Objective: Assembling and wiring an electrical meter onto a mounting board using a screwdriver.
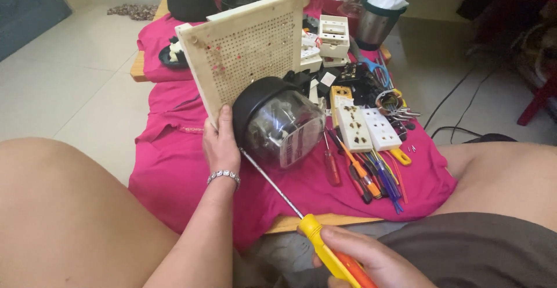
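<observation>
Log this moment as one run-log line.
left hand: steadies perforated board with electric meter | right hand: grips yellow screwdriver, tip at meter | surface: pink cloth

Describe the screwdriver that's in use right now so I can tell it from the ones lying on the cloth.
Start at the perforated board held upright by the left hand, with the glass-domed meter mounted on it. A long thin shaft runs from the meter's lower left edge down to the right hand: that is the screwdriver. Its yellow-and-orange handle is gripped, while the others lie loose on the pink cloth.
</observation>
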